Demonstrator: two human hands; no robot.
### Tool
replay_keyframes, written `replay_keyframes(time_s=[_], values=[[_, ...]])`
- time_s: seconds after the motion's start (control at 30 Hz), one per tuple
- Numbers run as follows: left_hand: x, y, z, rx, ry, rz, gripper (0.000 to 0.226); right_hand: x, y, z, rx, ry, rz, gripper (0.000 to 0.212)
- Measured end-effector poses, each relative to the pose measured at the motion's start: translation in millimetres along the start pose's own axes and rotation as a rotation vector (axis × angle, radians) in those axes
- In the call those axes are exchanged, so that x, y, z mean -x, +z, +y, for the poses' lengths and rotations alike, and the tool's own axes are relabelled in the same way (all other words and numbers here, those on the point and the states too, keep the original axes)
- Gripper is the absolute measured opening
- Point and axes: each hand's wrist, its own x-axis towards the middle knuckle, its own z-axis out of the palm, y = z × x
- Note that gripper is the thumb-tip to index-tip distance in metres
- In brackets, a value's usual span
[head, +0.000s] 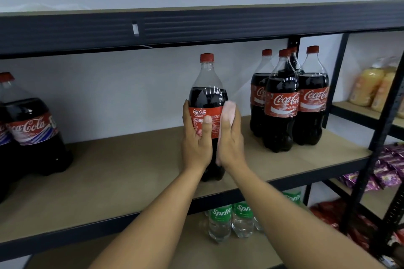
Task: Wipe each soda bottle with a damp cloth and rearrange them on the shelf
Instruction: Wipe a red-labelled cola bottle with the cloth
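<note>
A large cola bottle with a red cap and red label stands upright near the front of the brown shelf board. My left hand grips its label, thumb across the front. My right hand presses a pale pink cloth flat against the bottle's right side. A cluster of several cola bottles stands at the right of the shelf. Two more cola bottles stand at the far left.
A dark metal beam of the shelf above hangs over the bottles. Green-labelled Sprite bottles stand on the shelf below. On the neighbouring rack at right are orange drink bottles and purple snack packs behind a black upright.
</note>
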Motion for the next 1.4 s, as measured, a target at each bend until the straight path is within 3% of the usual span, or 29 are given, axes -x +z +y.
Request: replay_keyframes(time_s=[0.1,0.23,0.4,0.57,0.67,0.93,1.07,1.2,1.4], values=[[0.2,0.4,-2.1,0.028,-0.016,-0.010,0.079,23.7,-0.1,22.6,-0.031,0.051,0.007,0.025],[-3.1,-0.3,-9.1,0.087,-0.040,-0.063,0.080,29.0,-3.7,33.2,-0.003,0.059,-0.014,0.052],[-0.2,-3.1,-9.9,0.066,-0.055,-0.040,0.092,30.0,-4.6,37.5,-0.011,0.072,-0.011,0.040],[-8.6,-9.5,-10.3,0.091,-0.067,-0.116,0.090,29.2,-3.9,38.1,-0.033,0.031,-0.013,0.049],[-12.1,-14.2,-12.7,0.184,-0.079,-0.199,0.082,10.3,-5.6,18.6,-0.026,0.006,-0.043,0.052],[-21.6,-13.5,-9.6,0.173,-0.077,-0.220,0.091,-81.5,-8.0,-73.8,0.074,-0.199,-0.082,0.056],[-14.3,-4.7,-9.2,0.260,-0.065,-0.152,0.079,-46.0,-8.7,-34.3,0.051,-0.104,-0.063,0.061],[-10.6,-1.2,-7.3,0.222,-0.040,-0.079,0.086,12.0,-7.7,19.1,-0.022,0.105,-0.039,0.052],[-6.0,3.5,-9.5,0.159,-0.030,-0.020,0.075,-29.0,-9.7,-16.0,0.003,0.032,-0.057,0.062]])
